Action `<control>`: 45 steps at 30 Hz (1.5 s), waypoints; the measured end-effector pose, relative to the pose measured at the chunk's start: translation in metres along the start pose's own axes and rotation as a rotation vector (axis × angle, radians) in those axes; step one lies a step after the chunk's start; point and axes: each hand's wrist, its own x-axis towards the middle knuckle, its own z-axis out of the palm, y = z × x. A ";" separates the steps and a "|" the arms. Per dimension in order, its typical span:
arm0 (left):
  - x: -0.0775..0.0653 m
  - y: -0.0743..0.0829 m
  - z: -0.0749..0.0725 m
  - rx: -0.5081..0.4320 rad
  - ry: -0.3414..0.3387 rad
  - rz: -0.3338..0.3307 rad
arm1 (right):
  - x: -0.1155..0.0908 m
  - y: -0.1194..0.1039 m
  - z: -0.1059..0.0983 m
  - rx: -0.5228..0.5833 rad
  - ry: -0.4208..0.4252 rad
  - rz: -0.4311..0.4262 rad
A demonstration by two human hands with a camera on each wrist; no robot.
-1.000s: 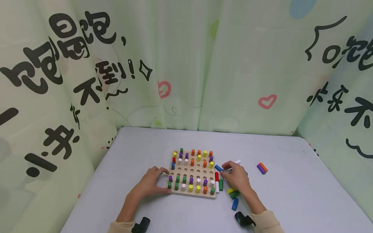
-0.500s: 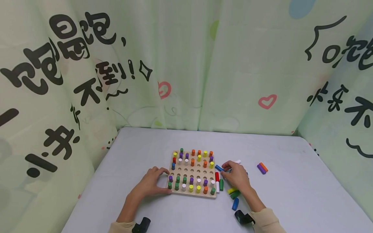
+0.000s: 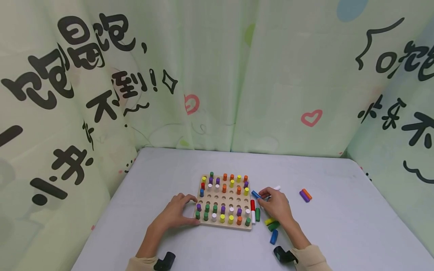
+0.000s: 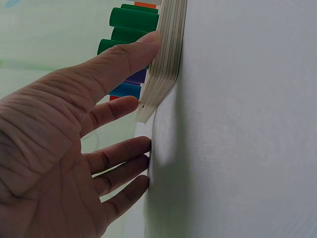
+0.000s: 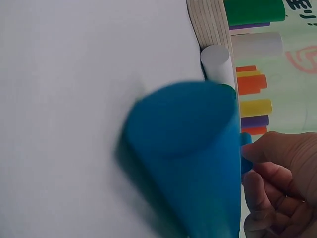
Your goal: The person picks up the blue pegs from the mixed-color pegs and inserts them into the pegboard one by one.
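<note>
A wooden pegboard holds rows of coloured pegs, with open holes across its middle. My left hand is at its left side, thumb at the near left corner and index fingertip farther up that edge. In the left wrist view, the other fingers of the left hand extend loosely beside the board's layered edge. Right of the board, my right hand pinches a blue peg between thumb and fingers. The right wrist view shows this blue peg partly hidden by the fingertips.
Along the board's right edge lie a red peg, a white peg and a green peg. Yellow, green and blue pegs lie nearer me. Farther right are an orange peg and a purple peg. Curtains surround the table.
The blue peg in my right hand has tilted slightly, its far end a little higher in view. Both hands and the pegboard stay nearly where they were.
</note>
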 end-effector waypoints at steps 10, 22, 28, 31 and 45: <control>0.000 0.000 0.000 0.001 0.002 -0.001 | -0.007 -0.005 -0.002 0.054 0.063 -0.004; 0.000 0.003 -0.001 -0.013 -0.012 -0.004 | -0.016 -0.014 -0.005 0.128 0.104 -0.005; 0.000 0.004 -0.002 -0.014 -0.010 -0.004 | -0.022 -0.025 -0.004 0.173 0.095 -0.029; 0.000 0.004 -0.002 -0.011 -0.006 -0.002 | -0.024 -0.030 -0.003 0.188 0.102 -0.049; 0.001 -0.001 0.001 -0.007 -0.013 -0.009 | -0.031 -0.043 0.003 0.223 0.079 -0.146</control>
